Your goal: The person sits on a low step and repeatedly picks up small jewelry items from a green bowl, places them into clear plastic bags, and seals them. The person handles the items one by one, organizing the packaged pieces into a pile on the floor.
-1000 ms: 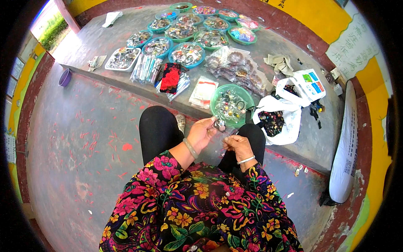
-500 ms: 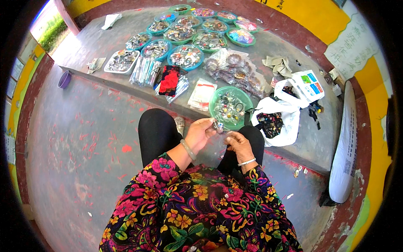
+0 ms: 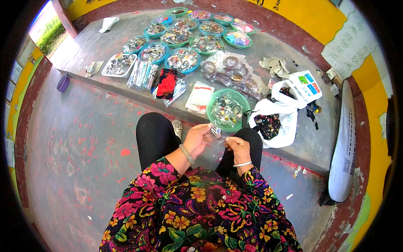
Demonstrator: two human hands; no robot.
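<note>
Just in front of my knees, my left hand (image 3: 198, 140) is closed on a small clear plastic bag (image 3: 216, 135). A small shiny trinket (image 3: 215, 129), white with a bit of blue, shows at its fingertips; its exact kind is too small to make out. My right hand (image 3: 239, 148) pinches the bag's other side with thumb and forefinger. Right beyond the hands stands a green basin (image 3: 246, 103) holding several small bagged trinkets.
A white plastic bag (image 3: 289, 135) of dark small items stands right of the basin on the raised concrete ledge (image 3: 126, 95). Flat white packets (image 3: 200, 97), a red-and-black cloth pouch (image 3: 167, 84), a white tray (image 3: 130, 72) and several filled basins lie farther back.
The trinket at my left fingertips has turned a little and shows more clearly. My hands have stayed close together, and the whole view has shifted slightly.
</note>
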